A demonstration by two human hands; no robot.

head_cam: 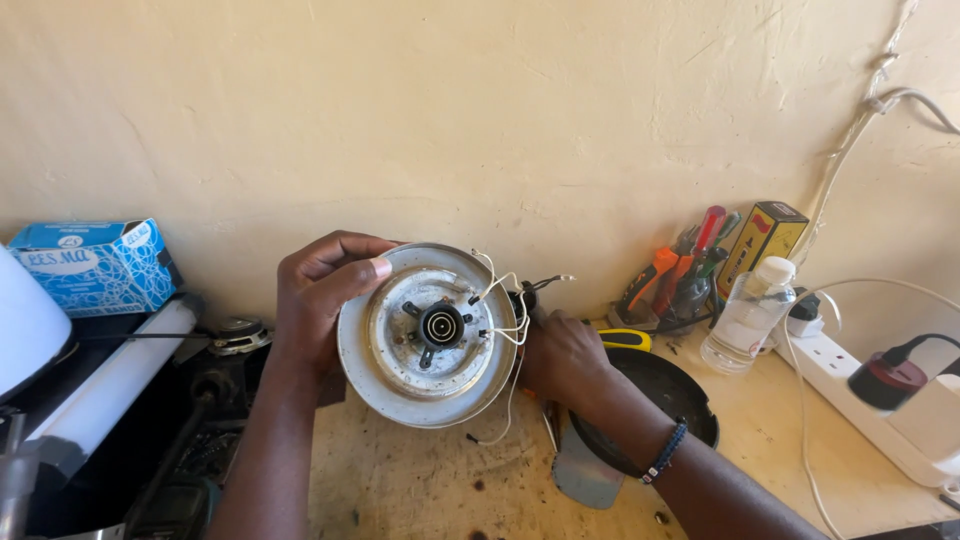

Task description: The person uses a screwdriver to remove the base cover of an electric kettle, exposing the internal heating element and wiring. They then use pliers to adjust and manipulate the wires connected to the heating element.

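1. This is a small repair workshop for household electrical goods, set up at a bench against a rough, cream-painted plaster wall (pixel 560 110).
2. The workbench (pixel 400 480) is bare, scuffed and stained, with small bits of debris on it.
3. Hand tools (pixel 680 265), among them screwdrivers and pliers with orange and red handles, lean in a heap against the wall.
4. A white power strip (pixel 850 375) lies on the bench with a plug in it, and loose cables (pixel 850 150) run up the wall.
5. An opened round metal appliance base (pixel 428 335) with loose white wires is in hand, and a black round part (pixel 655 390) lies beside it.
6. A clear plastic bottle (pixel 748 315) and cardboard boxes stand among the tools.
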